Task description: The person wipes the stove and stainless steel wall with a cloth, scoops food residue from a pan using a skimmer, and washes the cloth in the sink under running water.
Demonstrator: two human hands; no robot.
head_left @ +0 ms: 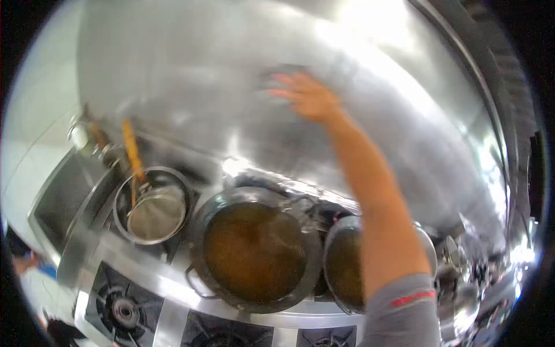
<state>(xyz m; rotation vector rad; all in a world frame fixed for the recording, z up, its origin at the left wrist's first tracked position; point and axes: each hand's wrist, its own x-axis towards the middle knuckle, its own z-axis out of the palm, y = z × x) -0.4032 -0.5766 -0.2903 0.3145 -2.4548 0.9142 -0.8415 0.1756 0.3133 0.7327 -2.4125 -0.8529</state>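
My right hand (305,96) reaches up and across in front of the shiny metal wall panel (191,75) behind the stove. Its fingers point left and look stretched out and apart, though motion blurs them. I cannot tell whether the fingertips touch the panel or only hover close to it. A dark smudge beside them may be a reflection. Below the arm sits a large wok-like pan (254,251) filled with brown liquid. My forearm partly covers a second pot (344,266) of brownish liquid. My left hand is out of view.
A mesh strainer (156,215) with a wooden handle rests in a pot (119,202) at left. Gas burners (125,311) line the front. Metal pots (457,306) crowd the right, and a steel basin (63,191) stands far left. Part of another person (23,263) shows at the left edge.
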